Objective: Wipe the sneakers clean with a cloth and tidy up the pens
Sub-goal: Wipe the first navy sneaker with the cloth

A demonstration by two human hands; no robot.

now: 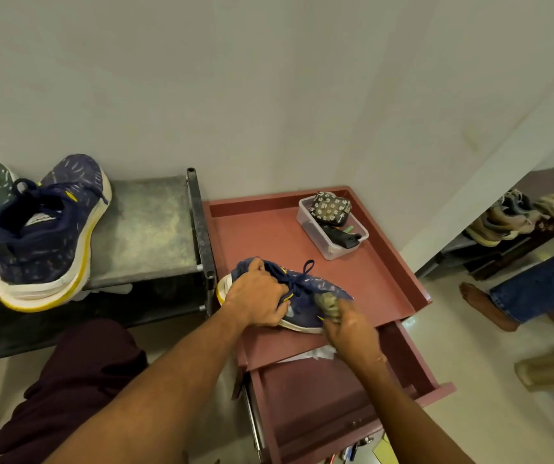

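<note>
The left hand (pixel 258 298) grips a navy sneaker (pixel 302 298) on the red cabinet top (pixel 262 236); the right hand (pixel 347 324) presses a cloth (pixel 328 304) to its toe; its mate (pixel 46 229) stands on the dark rack (pixel 148 226).

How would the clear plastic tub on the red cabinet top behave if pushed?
The tub looks thin-walled and light, so it would probably slide easily on the smooth top. The floral pouch sticks above its rim, so a quick shove might tip that out.

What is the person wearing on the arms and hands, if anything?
Nothing visible. Both forearms are bare, with no sleeve, watch or bracelet. The left hand has no glove or ring showing; the right hand is gloveless, but too blurred to judge rings.
</note>
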